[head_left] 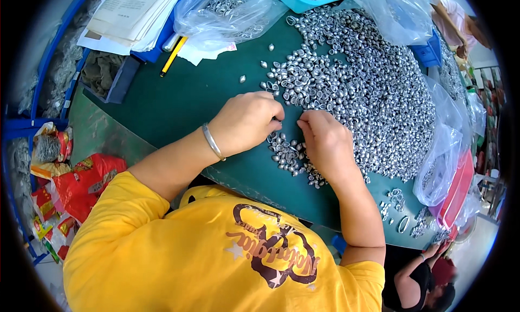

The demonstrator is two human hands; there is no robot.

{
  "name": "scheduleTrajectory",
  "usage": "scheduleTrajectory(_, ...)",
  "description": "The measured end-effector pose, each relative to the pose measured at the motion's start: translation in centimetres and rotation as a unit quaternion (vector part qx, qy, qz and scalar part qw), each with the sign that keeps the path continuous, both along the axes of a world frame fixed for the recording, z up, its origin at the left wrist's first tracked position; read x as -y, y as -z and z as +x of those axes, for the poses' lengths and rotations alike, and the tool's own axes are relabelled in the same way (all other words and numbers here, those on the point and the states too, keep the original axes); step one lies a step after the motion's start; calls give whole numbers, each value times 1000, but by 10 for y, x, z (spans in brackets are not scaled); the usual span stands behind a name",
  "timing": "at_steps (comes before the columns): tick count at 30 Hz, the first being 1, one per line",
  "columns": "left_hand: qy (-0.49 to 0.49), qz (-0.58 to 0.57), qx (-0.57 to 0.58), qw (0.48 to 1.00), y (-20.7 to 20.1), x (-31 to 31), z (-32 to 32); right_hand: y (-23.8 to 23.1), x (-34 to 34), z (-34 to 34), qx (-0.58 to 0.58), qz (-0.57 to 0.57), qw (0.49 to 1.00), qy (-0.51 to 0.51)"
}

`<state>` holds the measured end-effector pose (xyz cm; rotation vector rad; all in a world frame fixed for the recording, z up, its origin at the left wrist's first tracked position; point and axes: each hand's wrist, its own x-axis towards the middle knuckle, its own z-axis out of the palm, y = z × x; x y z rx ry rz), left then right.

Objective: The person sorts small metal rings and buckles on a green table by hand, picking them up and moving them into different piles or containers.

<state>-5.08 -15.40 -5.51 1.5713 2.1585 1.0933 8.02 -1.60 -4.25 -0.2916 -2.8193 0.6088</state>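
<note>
My left hand (246, 121), with a silver bangle (213, 142) at its wrist, is closed over the green tabletop (179, 103), thumb and fingers pinched together. Facing it a short gap away, my right hand (329, 144) is also pinched. Whatever small thing either holds is hidden by the fingers. A large heap of small silver metal pieces (374, 101), rounded and some ring-like, spreads beyond and to the right of my right hand. Between my hands and the near edge lies a smaller cluster of such pieces (285, 154). A few loose ones lie past my left hand.
At the far left are stacked papers (135, 14), a yellow-and-black pen-like tool (173, 56) and a plastic bag of pieces (225, 17). A turquoise tray (303, 2) stands behind the heap. Rightward are a red bin (457, 190) and a person (414, 282). Another person (457, 22) is far right.
</note>
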Motion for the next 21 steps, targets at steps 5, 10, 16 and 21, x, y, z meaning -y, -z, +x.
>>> scheduleTrajectory(5, 10, 19, 78, 997, 2, -3, 1, -1, -3, 7, -31, -55, 997, 34)
scheduleTrajectory(10, -19, -4, 451, 892, -14, -6, -3, -5, -3, 12, -4, -53, 996, 66)
scheduleTrajectory(16, -41, 4, 588, 808, -13, -5, -7, 1, 6, 10, 48, 80, 994, 54)
scheduleTrajectory(21, 9, 32, 599, 800, -12, -5, -4, 5, 3, 11, 40, 82, 994, 52)
